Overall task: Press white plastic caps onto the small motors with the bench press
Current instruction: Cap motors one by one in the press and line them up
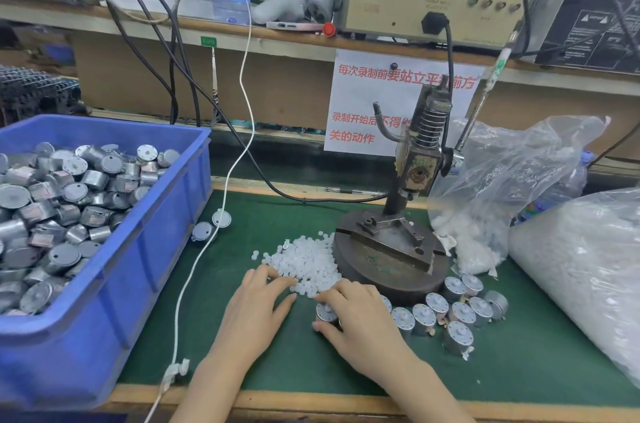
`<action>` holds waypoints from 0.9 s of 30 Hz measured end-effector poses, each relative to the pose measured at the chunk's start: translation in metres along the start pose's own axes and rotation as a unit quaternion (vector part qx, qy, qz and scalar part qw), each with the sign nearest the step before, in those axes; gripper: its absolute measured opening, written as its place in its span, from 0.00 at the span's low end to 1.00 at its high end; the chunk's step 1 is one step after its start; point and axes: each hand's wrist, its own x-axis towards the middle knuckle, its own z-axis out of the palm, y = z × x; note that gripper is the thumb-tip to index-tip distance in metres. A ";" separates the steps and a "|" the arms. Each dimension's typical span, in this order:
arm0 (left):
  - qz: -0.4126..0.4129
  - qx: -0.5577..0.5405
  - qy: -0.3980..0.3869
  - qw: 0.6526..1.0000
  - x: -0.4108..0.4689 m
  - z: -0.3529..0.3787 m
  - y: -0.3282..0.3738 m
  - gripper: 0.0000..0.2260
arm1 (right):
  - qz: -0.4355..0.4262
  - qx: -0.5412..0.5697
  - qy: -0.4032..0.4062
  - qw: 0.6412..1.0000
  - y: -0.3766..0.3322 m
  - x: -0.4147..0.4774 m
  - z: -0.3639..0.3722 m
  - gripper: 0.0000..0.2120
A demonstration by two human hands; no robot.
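Just before the bench press (388, 259), my right hand (360, 315) is gripping a small motor (326, 312) by its hard, likely slick sides; my left hand (256, 304) is resting straight-fingered on the white caps (308, 259), probably light and easily scattered.

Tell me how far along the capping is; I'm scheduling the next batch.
Looks done: a cluster of small silver cylindrical motors beside the dark metal bench press, several showing white centres. In hand: the right hand grips one motor; the left hand touches the pile of small white plastic caps. Nothing sits under the press. Left: the blue plastic bin, heaped with motors.
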 end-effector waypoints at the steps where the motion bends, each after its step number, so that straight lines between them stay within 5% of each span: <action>1: -0.001 -0.004 0.002 1.000 0.000 -0.001 0.001 0.10 | -0.006 -0.006 0.000 1.000 0.000 0.000 0.000 0.18; 11: -0.016 -0.023 -0.018 0.999 -0.001 -0.002 0.000 0.12 | -0.029 -0.071 0.046 0.996 -0.004 -0.003 -0.006 0.17; 15: -0.013 -0.021 -0.029 0.999 0.000 -0.002 0.000 0.14 | -0.032 -0.018 0.062 0.997 -0.013 0.010 -0.012 0.13; 22: -0.038 -0.037 -0.026 0.998 0.002 -0.005 0.001 0.13 | 0.002 0.085 -0.016 0.996 -0.051 0.103 0.010 0.16; 27: -0.052 -0.058 -0.040 0.996 0.003 -0.006 -0.002 0.10 | 0.047 0.035 -0.065 0.996 -0.065 0.161 0.036 0.22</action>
